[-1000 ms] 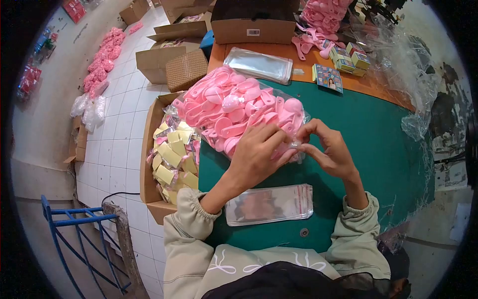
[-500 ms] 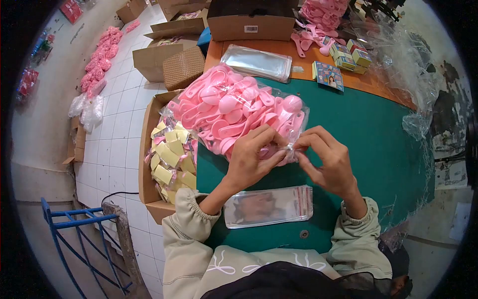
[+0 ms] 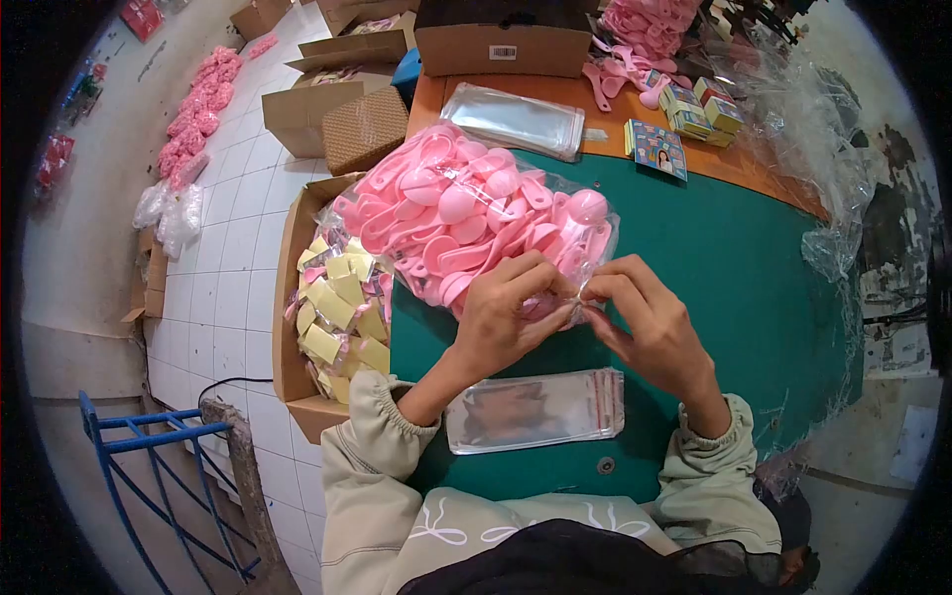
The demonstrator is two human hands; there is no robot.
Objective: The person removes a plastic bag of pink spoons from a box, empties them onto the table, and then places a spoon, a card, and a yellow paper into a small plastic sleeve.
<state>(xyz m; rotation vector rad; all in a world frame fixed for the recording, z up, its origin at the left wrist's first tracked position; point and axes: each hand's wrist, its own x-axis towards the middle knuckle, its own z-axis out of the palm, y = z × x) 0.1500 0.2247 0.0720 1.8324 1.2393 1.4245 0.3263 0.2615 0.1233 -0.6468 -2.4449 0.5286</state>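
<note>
A large clear plastic bag full of pink spoons (image 3: 456, 203) lies on the green tabletop (image 3: 734, 288). At the bag's gathered near-right corner, my left hand (image 3: 506, 307) pinches the plastic from the left. My right hand (image 3: 650, 312) pinches the same bunched spot from the right, thumb and fingertips together. Both sets of fingertips almost meet there, and the small detail between them is hard to make out. Just below my hands lies a stack of clear flat plastic sleeves (image 3: 535, 412).
On the left stands a cardboard box (image 3: 290, 327) of small packets with yellow cards. Another sleeve stack (image 3: 514, 119), printed card packs (image 3: 684, 111), loose pink spoons (image 3: 615, 74) and a dark box (image 3: 501, 40) sit at the back. A blue metal rack (image 3: 169, 436) stands lower left.
Both hands stay at the bag's gathered corner, with only small finger shifts. The view has moved very slightly.
</note>
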